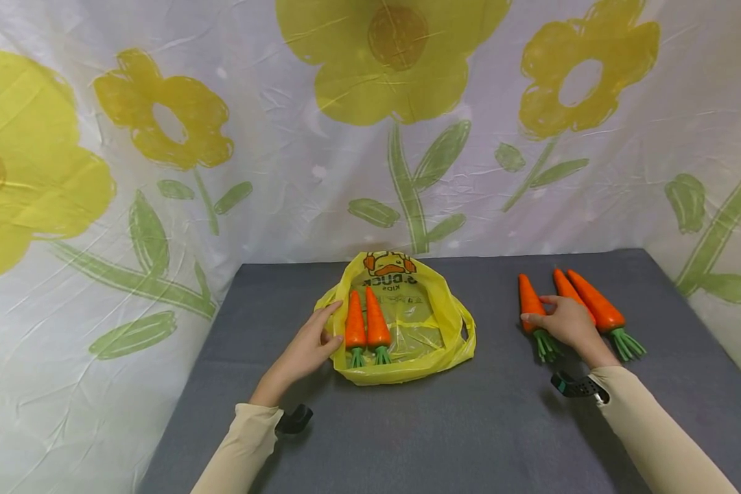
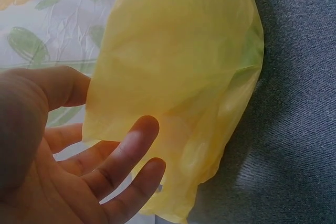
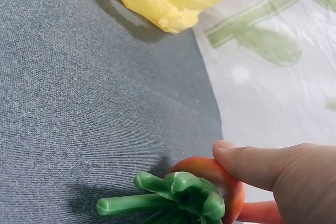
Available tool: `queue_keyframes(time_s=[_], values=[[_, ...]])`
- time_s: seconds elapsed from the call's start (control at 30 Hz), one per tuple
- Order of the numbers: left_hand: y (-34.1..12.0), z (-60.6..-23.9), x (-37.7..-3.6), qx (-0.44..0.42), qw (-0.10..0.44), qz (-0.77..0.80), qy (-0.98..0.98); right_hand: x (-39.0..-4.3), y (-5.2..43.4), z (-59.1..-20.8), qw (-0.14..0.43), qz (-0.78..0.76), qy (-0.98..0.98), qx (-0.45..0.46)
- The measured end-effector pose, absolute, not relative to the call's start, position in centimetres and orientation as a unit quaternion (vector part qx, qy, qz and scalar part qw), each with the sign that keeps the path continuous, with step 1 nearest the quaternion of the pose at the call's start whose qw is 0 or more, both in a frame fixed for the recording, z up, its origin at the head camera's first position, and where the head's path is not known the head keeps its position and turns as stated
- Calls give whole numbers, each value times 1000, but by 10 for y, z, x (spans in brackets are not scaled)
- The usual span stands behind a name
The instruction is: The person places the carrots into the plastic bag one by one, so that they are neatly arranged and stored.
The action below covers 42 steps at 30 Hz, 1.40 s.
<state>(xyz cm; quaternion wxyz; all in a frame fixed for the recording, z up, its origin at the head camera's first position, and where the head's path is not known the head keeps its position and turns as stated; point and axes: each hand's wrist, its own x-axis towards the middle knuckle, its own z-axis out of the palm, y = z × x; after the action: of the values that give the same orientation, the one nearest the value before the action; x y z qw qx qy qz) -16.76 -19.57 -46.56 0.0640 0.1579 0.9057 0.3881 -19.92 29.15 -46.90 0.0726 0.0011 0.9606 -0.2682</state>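
Observation:
A yellow plastic bag [image 1: 435, 329] lies open on the grey table [image 1: 494, 425], with two orange toy carrots [image 1: 366, 320] side by side inside it, green tops toward me. My left hand [image 1: 328, 324] rests against the bag's left edge with relaxed fingers [image 2: 126, 150], and the bag [image 2: 178, 77] fills the left wrist view. To the right, three more carrots [image 1: 599, 305] lie together on the table. My right hand [image 1: 540, 309] lies over them. Its thumb [image 3: 247, 163] curls round the leftmost carrot [image 3: 210, 174] just above its green top [image 3: 178, 195].
A white sheet printed with yellow flowers [image 1: 395, 62] hangs behind and along both sides of the table. The table's left edge [image 1: 219, 322] is close to the bag. A strip of grey cloth separates the bag from the loose carrots.

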Motion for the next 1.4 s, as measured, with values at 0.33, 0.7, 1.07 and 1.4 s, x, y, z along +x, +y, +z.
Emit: queue_keyframes(time_s=[0.33, 0.7, 1.07, 1.4], values=[[-194, -465, -168, 159, 62, 386, 907, -198, 292, -470, 73, -275, 959, 6], [-193, -464, -169, 157, 70, 389, 905, -200, 285, -460, 62, -295, 953, 11], [-192, -462, -168, 151, 71, 384, 908, -199, 257, -440, 66, -328, 942, 3], [-192, -461, -168, 150, 72, 387, 907, -199, 228, -425, 105, -388, 916, -3]])
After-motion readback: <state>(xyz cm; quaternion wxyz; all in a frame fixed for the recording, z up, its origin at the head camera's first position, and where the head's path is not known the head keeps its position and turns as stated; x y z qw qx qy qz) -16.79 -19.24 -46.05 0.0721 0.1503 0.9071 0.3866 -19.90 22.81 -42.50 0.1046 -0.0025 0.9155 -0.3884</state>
